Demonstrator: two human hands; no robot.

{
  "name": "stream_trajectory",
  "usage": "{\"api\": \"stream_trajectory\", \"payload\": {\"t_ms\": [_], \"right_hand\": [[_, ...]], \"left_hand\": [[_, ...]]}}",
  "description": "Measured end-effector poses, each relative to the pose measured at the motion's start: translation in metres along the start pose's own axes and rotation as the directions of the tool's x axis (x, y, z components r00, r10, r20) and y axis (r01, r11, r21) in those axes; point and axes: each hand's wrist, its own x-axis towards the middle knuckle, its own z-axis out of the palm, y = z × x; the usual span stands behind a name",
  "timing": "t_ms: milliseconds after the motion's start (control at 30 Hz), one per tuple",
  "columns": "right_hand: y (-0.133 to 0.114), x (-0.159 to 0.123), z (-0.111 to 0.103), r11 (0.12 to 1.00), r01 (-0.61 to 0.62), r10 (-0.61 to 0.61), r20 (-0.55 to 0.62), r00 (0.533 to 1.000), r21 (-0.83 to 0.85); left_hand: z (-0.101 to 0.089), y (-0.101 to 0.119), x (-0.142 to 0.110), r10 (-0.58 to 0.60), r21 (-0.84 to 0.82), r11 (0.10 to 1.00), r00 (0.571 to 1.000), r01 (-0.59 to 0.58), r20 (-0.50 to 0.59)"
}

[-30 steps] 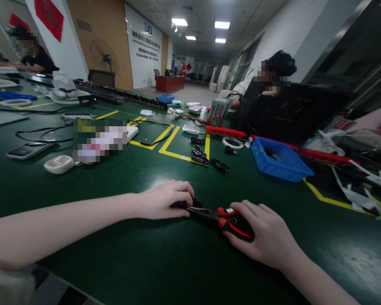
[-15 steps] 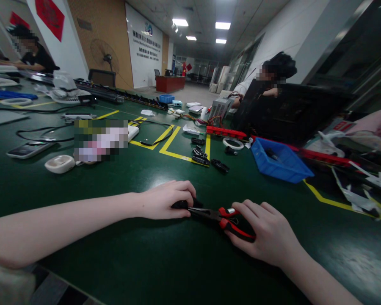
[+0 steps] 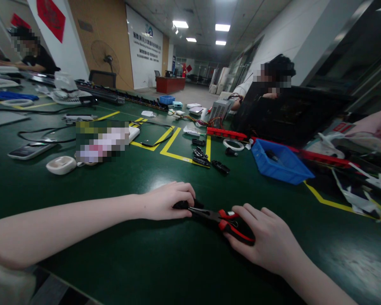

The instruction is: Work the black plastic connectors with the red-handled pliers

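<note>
Closed around a small black part (image 3: 180, 205) is my left hand (image 3: 169, 201), low over the green table (image 3: 152, 258). Its fingers cover most of the part, so I cannot make out its exact kind. My right hand (image 3: 263, 235) grips red-and-black long-nose pliers (image 3: 225, 221) by the handles. The narrow jaws point left and meet the black part beside my left fingertips. Whether the jaw tips clamp it or only touch it, I cannot tell. Beyond my hands, several similar black parts (image 3: 200, 156) lie near a yellow tape corner (image 3: 174, 154).
A blue bin (image 3: 281, 161) holding dark pieces stands to the right. At left lie a white case (image 3: 61, 165), a phone-like device (image 3: 31, 149) and a black cable (image 3: 44, 137). Behind a large black panel (image 3: 292, 112) sits a person (image 3: 274, 70); another person (image 3: 34, 53) is far left.
My hands and the pliers hold almost the same pose. The pliers' handles look slightly closer together, and the whole view has shifted a few pixels.
</note>
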Motion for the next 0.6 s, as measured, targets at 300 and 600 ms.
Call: {"api": "stream_trajectory", "payload": {"t_ms": [300,600], "right_hand": [[-0.004,0.000,0.000,0.995,-0.082,0.076,0.103,0.992,0.055],[-0.003,0.000,0.001,0.991,-0.099,0.086,0.131,0.988,0.094]], "left_hand": [[0.001,0.000,-0.001,-0.007,-0.023,1.000,1.000,0.007,-0.001],[-0.026,0.075,-0.009,0.149,-0.204,0.959,0.961,-0.198,-0.231]]}}
